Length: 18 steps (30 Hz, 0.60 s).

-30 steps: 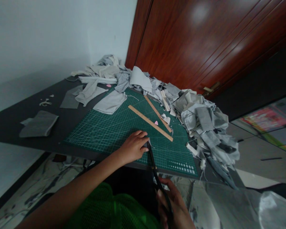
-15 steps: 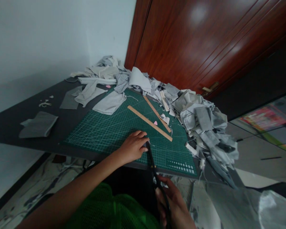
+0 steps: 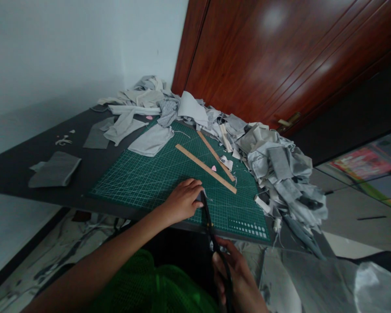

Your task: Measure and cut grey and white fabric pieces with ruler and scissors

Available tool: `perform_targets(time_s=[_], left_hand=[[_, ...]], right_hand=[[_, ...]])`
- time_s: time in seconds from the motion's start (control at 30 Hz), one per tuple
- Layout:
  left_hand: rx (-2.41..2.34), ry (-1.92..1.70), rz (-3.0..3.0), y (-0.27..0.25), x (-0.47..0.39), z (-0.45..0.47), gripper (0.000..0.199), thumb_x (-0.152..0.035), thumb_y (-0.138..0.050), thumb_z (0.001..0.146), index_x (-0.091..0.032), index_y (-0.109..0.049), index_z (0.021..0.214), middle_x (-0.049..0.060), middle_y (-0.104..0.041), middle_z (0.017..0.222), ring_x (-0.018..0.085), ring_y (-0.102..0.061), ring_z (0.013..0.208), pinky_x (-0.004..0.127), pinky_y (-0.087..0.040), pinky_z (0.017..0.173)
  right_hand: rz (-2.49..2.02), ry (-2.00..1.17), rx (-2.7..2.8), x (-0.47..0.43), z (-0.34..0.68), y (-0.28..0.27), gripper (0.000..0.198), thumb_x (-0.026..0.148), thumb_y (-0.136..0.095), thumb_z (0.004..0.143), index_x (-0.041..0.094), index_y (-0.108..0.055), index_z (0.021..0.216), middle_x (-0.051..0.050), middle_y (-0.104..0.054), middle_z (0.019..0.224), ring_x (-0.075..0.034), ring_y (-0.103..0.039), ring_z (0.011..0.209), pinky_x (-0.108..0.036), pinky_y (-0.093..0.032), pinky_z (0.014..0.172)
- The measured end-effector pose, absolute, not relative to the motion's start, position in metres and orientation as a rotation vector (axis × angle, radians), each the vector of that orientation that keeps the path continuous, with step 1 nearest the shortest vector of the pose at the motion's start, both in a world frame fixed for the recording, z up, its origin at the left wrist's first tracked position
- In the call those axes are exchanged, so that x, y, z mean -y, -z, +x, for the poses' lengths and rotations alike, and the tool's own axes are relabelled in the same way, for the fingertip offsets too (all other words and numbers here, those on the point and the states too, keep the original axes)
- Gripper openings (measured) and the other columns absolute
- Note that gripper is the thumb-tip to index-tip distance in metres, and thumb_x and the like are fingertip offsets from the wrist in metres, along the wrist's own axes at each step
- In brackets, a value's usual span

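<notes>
My right hand (image 3: 236, 271), at the bottom of the head view, is closed round the handles of black scissors (image 3: 210, 226). Their blades point away from me over the near edge of a green cutting mat (image 3: 140, 182). My left hand (image 3: 184, 202) rests low over the mat, fingers pinched on a small piece of grey cloth (image 3: 200, 197) that they mostly hide. The scissor tips meet that cloth beside the left thumb; the blades look nearly together. Beyond the hands, two wooden rulers (image 3: 206, 168) lie on the mat with a pink piece of chalk (image 3: 214, 168) by them.
A big heap of grey and white fabric scraps (image 3: 278, 163) runs along the table's back and right side. More cloth pieces (image 3: 151, 140) lie at the mat's far left. A folded grey cloth (image 3: 57, 169) sits on the dark table (image 3: 16, 167). Behind stands a wooden door (image 3: 247, 56).
The scissor blades have drawn closer together at the cloth. Both hands stay in almost the same place; the whole view has shifted very slightly.
</notes>
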<state>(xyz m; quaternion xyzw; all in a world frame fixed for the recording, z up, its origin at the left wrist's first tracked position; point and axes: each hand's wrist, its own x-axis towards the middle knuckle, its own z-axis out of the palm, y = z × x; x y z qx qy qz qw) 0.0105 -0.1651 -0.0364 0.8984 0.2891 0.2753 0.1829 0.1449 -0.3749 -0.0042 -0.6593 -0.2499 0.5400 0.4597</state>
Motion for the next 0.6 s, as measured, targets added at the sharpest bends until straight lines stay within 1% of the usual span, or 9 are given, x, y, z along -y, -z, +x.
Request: perform_targets(time_s=[0.1, 0.17, 0.27, 0.37, 0.47, 0.6], left_hand=[[-0.820, -0.763, 2.560, 0.0364, 0.1644, 0.0102, 0.031, -0.022, -0.073, 0.086, -0.019, -0.061, 0.115, 0.008, -0.059, 0.132, 0.029, -0.051, 0.128, 0.045, -0.043, 0.110], [-0.819, -0.762, 2.570, 0.0362, 0.1642, 0.0102, 0.031, -0.022, -0.073, 0.086, -0.019, -0.061, 0.115, 0.008, -0.059, 0.132, 0.029, -0.051, 0.128, 0.045, -0.043, 0.110], [-0.814, -0.761, 2.571, 0.0358, 0.1645, 0.0106, 0.031, -0.022, -0.074, 0.086, -0.019, -0.062, 0.114, 0.008, -0.059, 0.132, 0.029, -0.050, 0.127, 0.044, -0.043, 0.110], [-0.815, -0.761, 2.564, 0.0357, 0.1650, 0.0107, 0.031, -0.021, -0.073, 0.086, -0.019, -0.062, 0.115, 0.008, -0.060, 0.131, 0.029, -0.050, 0.127, 0.044, -0.043, 0.109], [-0.813, -0.769, 2.554, 0.0357, 0.1653, 0.0103, 0.031, -0.021, -0.072, 0.086, -0.020, -0.062, 0.116, 0.008, -0.060, 0.131, 0.028, -0.051, 0.127, 0.044, -0.043, 0.109], [-0.811, -0.770, 2.550, 0.0360, 0.1650, 0.0093, 0.031, -0.021, -0.073, 0.086, -0.020, -0.063, 0.116, 0.008, -0.060, 0.131, 0.028, -0.050, 0.128, 0.044, -0.042, 0.110]], right_hand=[[-1.601, -1.292, 0.608, 0.3760, 0.1442, 0.0059, 0.078, 0.066, -0.081, 0.071, 0.023, -0.051, 0.129, 0.007, -0.055, 0.069, -0.005, -0.043, 0.042, -0.015, -0.036, 0.035], [-1.597, -1.320, 0.615, 0.3765, 0.1443, 0.0066, 0.080, 0.067, -0.081, 0.071, 0.023, -0.050, 0.130, 0.007, -0.054, 0.068, -0.006, -0.044, 0.043, -0.016, -0.037, 0.034], [-1.592, -1.353, 0.616, 0.3767, 0.1430, 0.0061, 0.078, 0.066, -0.080, 0.073, 0.022, -0.050, 0.129, 0.008, -0.053, 0.066, -0.006, -0.043, 0.042, -0.016, -0.036, 0.034], [-1.587, -1.317, 0.584, 0.3766, 0.1397, 0.0053, 0.075, 0.066, -0.079, 0.074, 0.022, -0.051, 0.128, 0.008, -0.054, 0.064, -0.005, -0.041, 0.040, -0.015, -0.034, 0.035], [-1.572, -1.342, 0.556, 0.3763, 0.1379, 0.0072, 0.073, 0.067, -0.079, 0.073, 0.023, -0.053, 0.123, 0.009, -0.054, 0.063, -0.004, -0.038, 0.038, -0.015, -0.033, 0.033], [-1.535, -1.356, 0.510, 0.3762, 0.1391, 0.0111, 0.073, 0.066, -0.081, 0.070, 0.024, -0.052, 0.122, 0.011, -0.053, 0.063, -0.004, -0.039, 0.037, -0.014, -0.032, 0.032]])
